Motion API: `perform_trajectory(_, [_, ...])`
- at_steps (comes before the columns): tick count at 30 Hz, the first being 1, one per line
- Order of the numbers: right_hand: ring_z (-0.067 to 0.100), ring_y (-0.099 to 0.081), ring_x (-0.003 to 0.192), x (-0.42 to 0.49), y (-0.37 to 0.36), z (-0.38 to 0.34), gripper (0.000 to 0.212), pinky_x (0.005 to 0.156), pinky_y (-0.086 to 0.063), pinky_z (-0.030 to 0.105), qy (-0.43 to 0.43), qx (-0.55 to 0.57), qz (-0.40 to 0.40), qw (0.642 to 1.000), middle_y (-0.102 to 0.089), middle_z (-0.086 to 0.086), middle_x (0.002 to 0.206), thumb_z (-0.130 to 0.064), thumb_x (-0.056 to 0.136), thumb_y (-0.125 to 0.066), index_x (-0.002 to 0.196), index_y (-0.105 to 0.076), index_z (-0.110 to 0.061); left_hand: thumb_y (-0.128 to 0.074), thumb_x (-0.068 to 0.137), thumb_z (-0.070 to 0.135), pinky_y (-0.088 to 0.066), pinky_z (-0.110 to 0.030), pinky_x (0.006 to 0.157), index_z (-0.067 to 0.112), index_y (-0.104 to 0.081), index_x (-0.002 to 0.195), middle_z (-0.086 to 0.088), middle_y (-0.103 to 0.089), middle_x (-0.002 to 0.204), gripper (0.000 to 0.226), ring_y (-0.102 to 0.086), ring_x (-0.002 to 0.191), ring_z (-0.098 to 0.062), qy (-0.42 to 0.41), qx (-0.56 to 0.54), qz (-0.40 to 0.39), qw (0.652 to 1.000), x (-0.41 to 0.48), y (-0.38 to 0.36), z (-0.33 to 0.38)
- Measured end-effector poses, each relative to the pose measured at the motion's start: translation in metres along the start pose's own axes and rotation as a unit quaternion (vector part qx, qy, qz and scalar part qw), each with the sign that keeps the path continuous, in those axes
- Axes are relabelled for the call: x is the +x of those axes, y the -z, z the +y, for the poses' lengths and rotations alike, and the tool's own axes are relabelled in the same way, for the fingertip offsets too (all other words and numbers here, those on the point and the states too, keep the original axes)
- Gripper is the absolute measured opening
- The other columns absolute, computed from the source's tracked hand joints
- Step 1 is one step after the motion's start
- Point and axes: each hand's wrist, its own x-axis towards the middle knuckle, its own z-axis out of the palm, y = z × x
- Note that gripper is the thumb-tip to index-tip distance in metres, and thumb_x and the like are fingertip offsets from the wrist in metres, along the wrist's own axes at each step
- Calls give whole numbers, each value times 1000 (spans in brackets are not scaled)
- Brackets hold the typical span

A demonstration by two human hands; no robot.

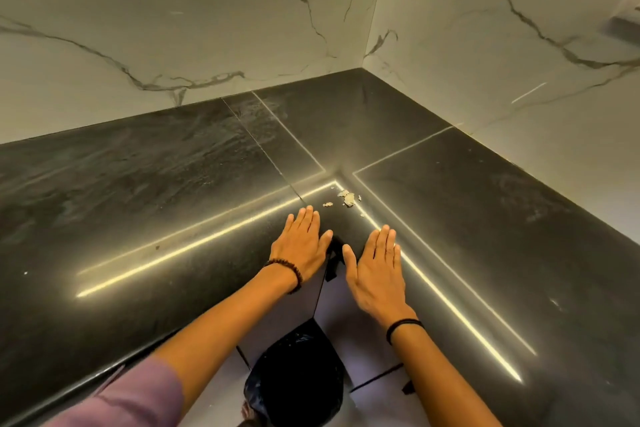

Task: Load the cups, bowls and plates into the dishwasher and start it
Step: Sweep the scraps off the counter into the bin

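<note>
Holding both hands flat, palms down, at inner corner of black countertop (207, 218). Fingers straight, gripping nothing. Left hand (301, 246) on left run, bead bracelet (287, 269) at wrist. Right hand (375, 274) just beside it, black band (403, 326) at wrist. Pale flakes (348, 198) near my fingertips. Marble wall (173, 28) behind. Black bin bag (298, 381) below, between my arms. Dishes, dishwasher: cannot tell where.

Left hand (300, 245) and right hand (375, 269) side by side, palms down, fingers straight; both forearms outstretched
</note>
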Motion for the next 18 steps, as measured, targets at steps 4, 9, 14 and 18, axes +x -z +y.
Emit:
perform_trajectory(4, [27, 18, 150, 38, -1, -11, 76, 122, 10, 40, 3, -14, 9, 1000, 15, 19, 162, -51, 104, -15, 153, 8, 1, -18, 103, 43, 4, -35, 121, 7, -7, 153, -7, -1, 161, 62, 4, 148, -16, -25, 6, 1, 1000, 31, 1, -4])
perform_trajectory(9, [19, 20, 149, 83, -4, -13, 74, 122, 11, 36, 59, 2, 28, 998, 14, 12, 163, -53, 103, -14, 154, 7, -5, -13, 105, 37, 9, -31, 119, 9, -2, 153, -6, 4, 161, 57, 8, 148, -15, -79, 49, 9, 996, 66, 0, -12])
perform_trajectory(14, [19, 21, 149, 107, -6, -11, 77, 123, 10, 34, 17, 3, 59, 998, 18, 12, 162, -55, 102, -16, 152, 15, -4, -11, 104, 39, 11, -30, 118, 8, 6, 152, -6, 12, 159, 60, 13, 147, -15, -117, 63, 27, 991, 93, 0, -23])
perform_trajectory(18, [11, 18, 149, 125, -5, -6, 76, 122, 10, 30, 56, 10, 60, 997, 14, 5, 164, -57, 99, -8, 154, 14, -8, -15, 104, 38, 9, -29, 120, 9, 10, 151, -5, 11, 160, 61, 12, 147, -13, -149, 39, 18, 988, 116, 2, -25])
